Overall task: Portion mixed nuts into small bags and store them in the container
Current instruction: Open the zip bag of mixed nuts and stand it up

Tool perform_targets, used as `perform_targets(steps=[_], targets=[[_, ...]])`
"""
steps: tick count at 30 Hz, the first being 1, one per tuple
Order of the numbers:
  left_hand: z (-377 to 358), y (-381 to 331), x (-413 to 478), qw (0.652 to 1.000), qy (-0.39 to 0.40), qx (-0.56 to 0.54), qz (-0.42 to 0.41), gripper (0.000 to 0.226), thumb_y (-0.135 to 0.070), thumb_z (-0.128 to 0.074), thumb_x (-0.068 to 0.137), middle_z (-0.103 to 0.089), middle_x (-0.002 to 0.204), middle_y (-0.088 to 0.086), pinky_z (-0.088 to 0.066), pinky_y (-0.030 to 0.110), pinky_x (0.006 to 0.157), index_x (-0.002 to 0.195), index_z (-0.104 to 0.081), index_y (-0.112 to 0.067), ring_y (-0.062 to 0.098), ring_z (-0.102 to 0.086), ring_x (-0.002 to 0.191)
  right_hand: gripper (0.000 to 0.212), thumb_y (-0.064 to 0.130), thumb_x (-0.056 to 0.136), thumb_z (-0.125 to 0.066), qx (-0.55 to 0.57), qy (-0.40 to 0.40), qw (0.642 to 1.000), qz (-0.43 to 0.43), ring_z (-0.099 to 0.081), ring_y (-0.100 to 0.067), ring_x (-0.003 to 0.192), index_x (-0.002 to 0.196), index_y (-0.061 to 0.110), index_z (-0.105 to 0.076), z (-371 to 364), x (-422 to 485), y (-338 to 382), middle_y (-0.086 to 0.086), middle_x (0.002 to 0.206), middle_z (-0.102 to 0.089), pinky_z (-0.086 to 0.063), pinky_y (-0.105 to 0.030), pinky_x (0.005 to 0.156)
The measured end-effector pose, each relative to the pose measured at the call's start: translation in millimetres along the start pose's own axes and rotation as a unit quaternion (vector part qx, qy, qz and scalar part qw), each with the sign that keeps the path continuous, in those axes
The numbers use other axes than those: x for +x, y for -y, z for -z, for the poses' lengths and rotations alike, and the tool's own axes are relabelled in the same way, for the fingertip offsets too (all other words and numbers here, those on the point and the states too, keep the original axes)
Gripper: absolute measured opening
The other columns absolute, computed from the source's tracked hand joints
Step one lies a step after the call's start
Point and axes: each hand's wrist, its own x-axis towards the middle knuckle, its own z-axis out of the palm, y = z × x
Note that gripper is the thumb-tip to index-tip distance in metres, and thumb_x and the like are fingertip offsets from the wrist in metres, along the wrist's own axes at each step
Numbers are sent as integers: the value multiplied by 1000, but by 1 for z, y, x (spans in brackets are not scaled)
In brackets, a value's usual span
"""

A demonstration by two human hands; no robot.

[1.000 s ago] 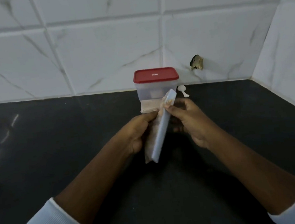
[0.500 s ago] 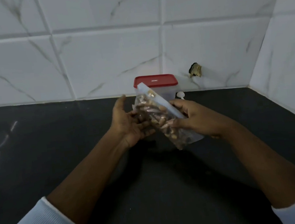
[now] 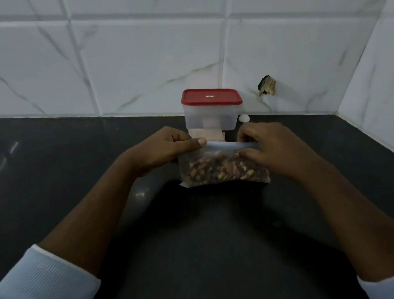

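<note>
A clear zip bag of mixed nuts (image 3: 220,170) is held upright just above the black counter, its long side level. My left hand (image 3: 164,148) pinches the bag's top left corner at the zip strip. My right hand (image 3: 268,147) grips the top right part, thumb on the front face. Behind the bag stands a clear plastic container (image 3: 213,114) with a red lid (image 3: 211,96), closed. A small stack of pale empty bags (image 3: 207,134) lies against the container's front, partly hidden by the nut bag.
A small white scoop (image 3: 244,118) lies to the right of the container by the wall. White marble tiles rise behind and on the right; one tile has a chipped hole (image 3: 267,86). The black counter (image 3: 202,247) stretches wide to the left and toward me.
The nut bag was turned from a slanted, edge-on hold to level and facing me. Both hands moved to its top corners, and it came lower, toward the counter.
</note>
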Motion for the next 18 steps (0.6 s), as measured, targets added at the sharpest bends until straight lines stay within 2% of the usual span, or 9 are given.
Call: perform_targets(steps=[1, 3, 6, 8, 10, 14, 16, 18], targets=[[2, 0, 0, 1000, 2, -7, -3, 35, -40, -67, 98, -70, 76, 0, -55, 31, 72, 71, -72, -19, 18, -68, 75, 13, 32, 92, -70, 8, 2, 1000, -3, -61, -14, 87, 102, 25, -64, 0, 0, -2, 6, 96, -67, -53, -41, 76], [6, 3, 1, 999, -15, -39, -8, 16, -30, -70, 97, -75, 88, 2, -58, 33, 77, 89, -74, -17, 17, -71, 83, 24, 37, 94, -67, 29, 10, 999, -9, -58, -16, 95, 116, 28, -65, 1, -1, -3, 8, 105, -67, -49, -40, 81], [9, 9, 4, 993, -42, -100, -41, 6, -15, -72, 95, -74, 93, 0, -58, 32, 78, 100, -70, -11, 16, -72, 89, 45, 52, 93, -52, 24, 22, 999, -30, -44, -15, 105, 133, 36, -60, 2, -2, -4, 12, 109, -63, -31, -39, 92], [8, 10, 6, 989, -49, -124, -61, 9, -6, -72, 94, -75, 97, 2, -58, 29, 80, 102, -70, -7, 18, -73, 92, 50, 50, 90, -42, 7, 7, 999, -32, -40, -13, 107, 135, 34, -60, 2, -2, -7, 11, 109, -60, -22, -38, 93], [8, 10, 7, 986, -60, -135, -75, 12, -2, -72, 92, -75, 99, 6, -59, 31, 82, 104, -70, -4, 22, -73, 94, 47, 40, 89, -40, 6, -17, 999, -27, -42, -13, 107, 130, 30, -63, 4, -2, -7, 9, 109, -59, -21, -36, 93], [5, 15, 11, 973, -103, -179, -104, 17, 4, -76, 84, -75, 111, 17, -61, 41, 89, 99, -71, -1, 31, -73, 104, 30, 29, 88, -44, -14, -55, 998, -25, -50, -17, 97, 108, 23, -65, 9, -2, -4, 5, 100, -59, -29, -39, 89], [2, 15, 12, 964, -117, -212, -114, 17, 4, -77, 81, -74, 116, 20, -61, 45, 94, 95, -70, -4, 34, -71, 113, 19, 31, 96, -48, -14, -56, 998, -22, -54, -16, 95, 108, 26, -61, 11, -2, -4, 6, 100, -61, -32, -41, 95], [-1, 14, 11, 956, -123, -240, -120, 19, 2, -77, 79, -73, 119, 23, -60, 46, 97, 94, -70, -7, 35, -69, 118, 14, 33, 101, -54, -12, -55, 998, -17, -57, -14, 95, 114, 29, -58, 11, -2, -5, 9, 101, -64, -28, -39, 99]])
